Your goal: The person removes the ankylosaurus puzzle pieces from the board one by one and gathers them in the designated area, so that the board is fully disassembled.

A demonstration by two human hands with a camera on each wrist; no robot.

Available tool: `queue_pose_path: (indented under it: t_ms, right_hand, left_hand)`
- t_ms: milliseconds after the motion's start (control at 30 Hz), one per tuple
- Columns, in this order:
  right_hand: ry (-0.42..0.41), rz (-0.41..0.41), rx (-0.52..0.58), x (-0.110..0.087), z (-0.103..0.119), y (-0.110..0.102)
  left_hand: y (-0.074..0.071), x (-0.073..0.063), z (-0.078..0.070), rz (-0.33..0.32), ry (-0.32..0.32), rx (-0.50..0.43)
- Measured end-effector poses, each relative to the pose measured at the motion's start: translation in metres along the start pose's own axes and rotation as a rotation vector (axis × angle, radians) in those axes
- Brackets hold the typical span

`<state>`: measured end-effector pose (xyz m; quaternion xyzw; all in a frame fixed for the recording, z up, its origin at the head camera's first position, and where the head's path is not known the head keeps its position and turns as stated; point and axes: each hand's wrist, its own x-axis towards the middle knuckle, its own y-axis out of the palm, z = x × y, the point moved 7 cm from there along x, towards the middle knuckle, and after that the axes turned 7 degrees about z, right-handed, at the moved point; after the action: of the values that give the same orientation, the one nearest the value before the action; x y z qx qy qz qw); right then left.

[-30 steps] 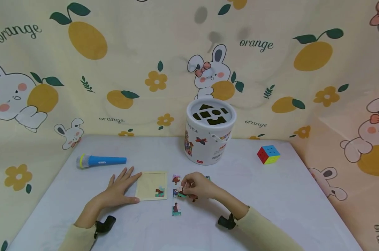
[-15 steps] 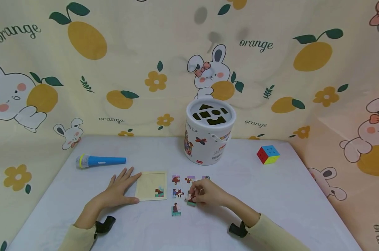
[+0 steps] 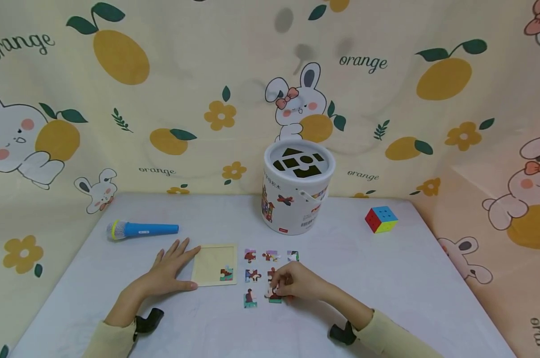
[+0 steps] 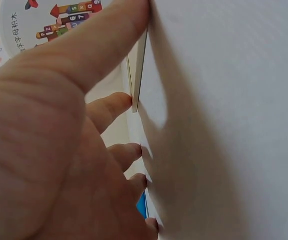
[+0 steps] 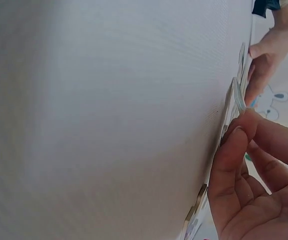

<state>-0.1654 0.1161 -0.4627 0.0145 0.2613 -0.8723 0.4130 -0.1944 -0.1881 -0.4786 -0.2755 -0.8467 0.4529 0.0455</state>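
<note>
My left hand lies with fingers spread at the left side of a square wooden puzzle tray, thumb and index fingertip at its edge. One puzzle piece sits in the tray's lower right corner. To the right of the tray, my right hand pinches a brown and green puzzle piece between thumb and index finger. In the right wrist view that held piece is tilted, close over the tabletop. Other loose pieces lie around it, such as a goose-like one and a top-row one.
A white lidded bucket with shape cut-outs stands behind the pieces. A blue toy microphone lies at the back left, and a puzzle cube is at the back right. A printed curtain hangs behind the white table.
My right hand has moved right and toward me with the pinched piece, from over the left column to the lower row, uncovering the upper pieces. My left hand has stayed at the tray.
</note>
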Motion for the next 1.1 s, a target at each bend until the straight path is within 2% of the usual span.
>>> queue_pose_path:
  t_ms: [400,1100]
  right_hand:
    - [0.016,-0.007,-0.025,-0.0011,-0.0003,-0.0002]
    - [0.005,-0.019,-0.067,-0.0005,-0.0017,-0.0005]
  left_hand:
    - [0.0015,0.0005,0.0027,0.013,-0.020,0.009]
    - [-0.0008,-0.0009,-0.0013,0.011,-0.010,0.005]
